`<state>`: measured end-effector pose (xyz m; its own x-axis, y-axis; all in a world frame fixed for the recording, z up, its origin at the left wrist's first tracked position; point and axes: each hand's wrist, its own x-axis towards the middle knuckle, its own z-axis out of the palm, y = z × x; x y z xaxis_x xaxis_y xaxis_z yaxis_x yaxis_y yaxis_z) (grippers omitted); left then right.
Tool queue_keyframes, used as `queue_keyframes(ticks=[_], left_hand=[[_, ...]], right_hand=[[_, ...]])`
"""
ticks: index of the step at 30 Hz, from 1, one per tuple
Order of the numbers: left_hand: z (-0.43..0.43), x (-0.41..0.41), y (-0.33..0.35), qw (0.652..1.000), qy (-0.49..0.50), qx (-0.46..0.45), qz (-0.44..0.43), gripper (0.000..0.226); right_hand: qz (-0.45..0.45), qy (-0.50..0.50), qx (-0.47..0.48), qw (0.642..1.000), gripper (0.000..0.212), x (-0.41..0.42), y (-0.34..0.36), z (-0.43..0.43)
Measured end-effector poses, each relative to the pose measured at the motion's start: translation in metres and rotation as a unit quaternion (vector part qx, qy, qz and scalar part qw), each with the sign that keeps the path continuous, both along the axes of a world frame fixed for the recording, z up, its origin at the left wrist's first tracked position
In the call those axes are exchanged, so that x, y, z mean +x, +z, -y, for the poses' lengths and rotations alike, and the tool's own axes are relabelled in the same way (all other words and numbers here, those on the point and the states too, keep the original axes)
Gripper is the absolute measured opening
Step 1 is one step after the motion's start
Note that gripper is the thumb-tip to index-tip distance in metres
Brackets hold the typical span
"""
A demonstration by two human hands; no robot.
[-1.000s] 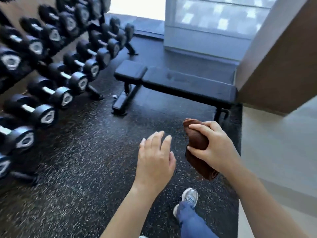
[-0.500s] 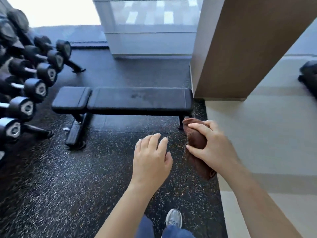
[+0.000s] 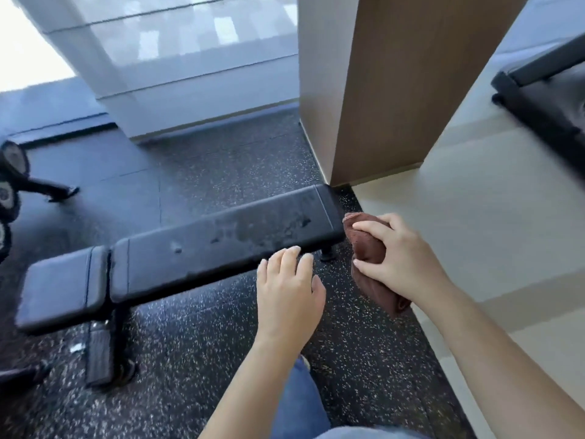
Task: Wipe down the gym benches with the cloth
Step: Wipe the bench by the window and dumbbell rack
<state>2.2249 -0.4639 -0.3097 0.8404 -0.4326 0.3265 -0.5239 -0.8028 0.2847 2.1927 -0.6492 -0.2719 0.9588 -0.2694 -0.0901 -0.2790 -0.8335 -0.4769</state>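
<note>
One cloth (image 3: pixel 368 248), right hand (image 3: pixel 403 261) gripping; bench (image 3: pixel 221 245) beside

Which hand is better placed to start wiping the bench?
Right. The right hand grips the brown cloth just off the bench pad's end; the left hand is open and holds nothing.

We see the left hand (image 3: pixel 289 289) and right hand (image 3: pixel 402 258) at the ends of bare arms. Beneath the left forearm (image 3: pixel 250 388) we make out blue denim jeans (image 3: pixel 300 407), and just beside that forearm the pale toe of a shoe (image 3: pixel 305 362).
</note>
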Motion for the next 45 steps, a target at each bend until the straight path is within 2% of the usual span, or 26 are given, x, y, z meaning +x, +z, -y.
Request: queue_keyframes(ticks=[7,11,17,23,29,33,36,40,42,45], left_hand=[[0.014,0.122,-0.038,0.997,-0.075,0.029,-0.012,0.023],[0.035,0.156,-0.082,0.994,-0.085,0.032,-0.060,0.035],[0.072,0.202,-0.190,0.994,-0.084,0.047,-0.059,0.035],[0.112,0.231,-0.313,0.992,-0.098,0.070,-0.042,0.035],[0.140,0.268,-0.415,0.993,-0.088,0.074,0.001,0.043],[0.144,0.277,-0.457,0.994,-0.081,0.042,0.054,0.044],[0.143,0.284,-0.472,0.994,-0.061,0.009,0.089,0.043],[0.143,0.282,-0.477,0.991,-0.059,-0.004,0.119,0.038],[0.145,0.280,-0.475,0.991,-0.069,0.012,0.118,0.039],[0.145,0.279,-0.474,0.992,-0.069,0.021,0.103,0.040]], right_hand=[[-0.024,-0.045,0.003,0.999,0.056,0.102,-0.027,0.008],[-0.055,-0.067,0.005,0.996,0.056,0.128,-0.072,0.032],[-0.076,-0.049,0.005,0.996,0.055,0.167,-0.180,0.067],[-0.050,-0.044,0.005,0.998,0.054,0.209,-0.297,0.096],[0.005,0.020,-0.057,0.998,0.055,0.266,-0.411,0.110],[0.065,-0.010,-0.007,0.998,0.063,0.288,-0.470,0.117],[0.118,-0.021,0.011,0.993,0.062,0.293,-0.483,0.125],[0.101,0.002,0.001,0.995,0.062,0.293,-0.482,0.124],[0.068,0.024,-0.031,0.997,0.063,0.294,-0.472,0.123],[0.015,0.015,-0.131,0.991,0.081,0.289,-0.462,0.120]])
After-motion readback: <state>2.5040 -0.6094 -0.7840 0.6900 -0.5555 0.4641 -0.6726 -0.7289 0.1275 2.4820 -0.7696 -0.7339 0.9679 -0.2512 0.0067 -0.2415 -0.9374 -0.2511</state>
